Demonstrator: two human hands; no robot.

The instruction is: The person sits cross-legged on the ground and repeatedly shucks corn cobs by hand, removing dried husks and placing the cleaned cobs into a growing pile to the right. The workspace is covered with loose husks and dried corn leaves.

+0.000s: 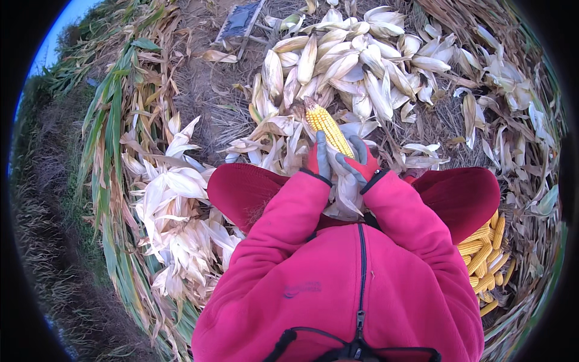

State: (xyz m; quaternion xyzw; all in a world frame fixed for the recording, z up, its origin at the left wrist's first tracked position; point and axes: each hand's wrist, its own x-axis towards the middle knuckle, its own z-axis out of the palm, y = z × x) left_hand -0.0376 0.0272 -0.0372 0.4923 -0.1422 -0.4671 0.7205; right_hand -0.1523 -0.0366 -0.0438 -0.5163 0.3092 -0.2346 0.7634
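Note:
I hold one yellow corn cob (325,125) out in front of my chest, its tip pointing away from me and its pale husk (345,192) peeled down toward my lap. My left hand (319,158), in a red and grey glove, grips the lower part of the cob from the left. On the other side my right hand (360,160), gloved the same way, clasps the cob and its husk. Both pink sleeves meet at the cob.
A heap of unhusked corn ears (356,63) lies just beyond my hands. Stripped pale husks (181,205) pile up on my left. Bare yellow cobs (485,259) lie on my right by my dark red knee. Dry stalks ring the spot; a small metal frame (241,23) stands farther off.

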